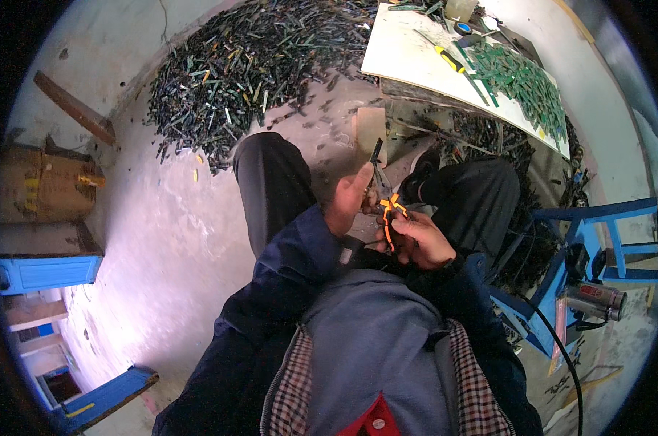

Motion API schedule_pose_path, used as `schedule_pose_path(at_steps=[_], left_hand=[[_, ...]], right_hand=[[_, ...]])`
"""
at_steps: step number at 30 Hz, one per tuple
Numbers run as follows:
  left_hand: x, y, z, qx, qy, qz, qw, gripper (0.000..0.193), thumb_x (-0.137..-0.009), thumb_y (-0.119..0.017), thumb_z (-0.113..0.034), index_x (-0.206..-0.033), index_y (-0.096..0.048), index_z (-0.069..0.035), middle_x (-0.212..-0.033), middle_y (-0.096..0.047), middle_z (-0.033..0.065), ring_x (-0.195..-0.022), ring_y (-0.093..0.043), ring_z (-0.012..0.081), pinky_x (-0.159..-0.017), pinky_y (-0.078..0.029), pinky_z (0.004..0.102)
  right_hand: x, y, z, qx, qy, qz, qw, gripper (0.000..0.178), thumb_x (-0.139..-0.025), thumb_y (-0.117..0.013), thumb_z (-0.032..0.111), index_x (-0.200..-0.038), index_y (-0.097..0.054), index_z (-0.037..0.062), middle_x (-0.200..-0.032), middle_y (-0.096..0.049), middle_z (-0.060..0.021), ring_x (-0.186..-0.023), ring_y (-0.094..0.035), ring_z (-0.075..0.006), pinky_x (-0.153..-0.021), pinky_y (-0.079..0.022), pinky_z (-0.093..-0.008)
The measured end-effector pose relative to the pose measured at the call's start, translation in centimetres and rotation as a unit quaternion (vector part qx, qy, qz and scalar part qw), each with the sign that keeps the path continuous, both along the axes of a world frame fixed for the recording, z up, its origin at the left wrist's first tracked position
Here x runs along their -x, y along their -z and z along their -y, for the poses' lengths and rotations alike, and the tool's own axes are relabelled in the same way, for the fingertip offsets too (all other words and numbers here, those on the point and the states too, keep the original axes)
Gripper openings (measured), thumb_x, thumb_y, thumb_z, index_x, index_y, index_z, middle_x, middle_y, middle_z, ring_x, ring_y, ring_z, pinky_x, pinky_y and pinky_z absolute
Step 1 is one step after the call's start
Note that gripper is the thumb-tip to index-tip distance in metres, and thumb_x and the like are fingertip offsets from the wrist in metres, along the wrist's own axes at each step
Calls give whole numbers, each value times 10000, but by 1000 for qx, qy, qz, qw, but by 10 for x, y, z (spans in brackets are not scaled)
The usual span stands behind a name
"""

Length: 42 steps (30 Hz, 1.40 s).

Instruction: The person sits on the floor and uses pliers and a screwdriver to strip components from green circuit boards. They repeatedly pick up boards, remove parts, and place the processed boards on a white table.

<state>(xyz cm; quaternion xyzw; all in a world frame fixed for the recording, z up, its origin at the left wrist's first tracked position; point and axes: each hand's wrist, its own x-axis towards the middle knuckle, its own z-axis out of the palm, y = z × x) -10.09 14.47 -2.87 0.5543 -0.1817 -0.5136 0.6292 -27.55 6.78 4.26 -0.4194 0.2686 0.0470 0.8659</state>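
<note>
Soft, even daylight fills the scene, with no hard shadows anywhere. The pale concrete floor is bright and slightly washed out on the left, and the white board at the top glares close to pure white. The person's dark trousers and jacket sleeves lose detail in shade. Fisheye distortion bends straight edges near the rim, and a black vignette rings the picture. The centre is fairly sharp; the outer parts turn soft and smeared, with faint colour fringing.
</note>
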Motion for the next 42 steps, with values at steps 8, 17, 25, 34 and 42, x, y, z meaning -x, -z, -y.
schedule_pose_path(at_steps=[8, 17, 25, 34, 42], left_hand=[[6, -8, 1, -22, -7, 65, 998, 487, -935, -443, -446, -748, -605, -27, -546, -483, -5, -455, -425, 85, -427, -333, 241], [8, -19, -3, 14, 27, 150, 988, 443, -941, -421, -401, -746, -596, -43, -537, -471, -3, -441, -432, 92, -403, -337, 247], [9, -9, -1, -24, 28, 68, 997, 547, -928, -413, -495, -635, -533, -49, -531, -490, 19, -422, -427, 99, -397, -326, 251], [0, -17, -7, 115, 62, 353, 926, 531, -919, -391, -530, -725, -549, -63, -548, -478, 20, -455, -420, 107, -426, -308, 245], [8, -29, -6, 52, -29, 337, 940, 437, -845, -460, -470, -721, -513, -54, -566, -458, 41, -472, -421, 160, -433, -307, 294]], right_hand=[[1, 1, 3, -33, 2, -10, 999, 384, -907, -501, 325, -1171, -490, 46, -964, -625, -83, -807, -634, -202, -492, -455, -250], [7, 19, 9, -165, 9, 28, 986, 392, -905, -481, 328, -1175, -487, 44, -960, -596, -88, -845, -591, -218, -756, -474, -364], [5, 24, 1, -220, 42, 19, 974, 324, -877, -523, 294, -1093, -506, 52, -847, -545, -43, -665, -464, -135, -575, -369, -255], [-1, 21, -10, -120, 90, -37, 988, 196, -887, -534, 218, -1015, -498, 75, -768, -500, -25, -601, -424, -115, -492, -327, -235], [4, 55, -2, 414, 16, -141, 899, 290, -794, -633, 236, -943, -516, 17, -756, -599, -138, -688, -592, -261, -571, -468, -374]])
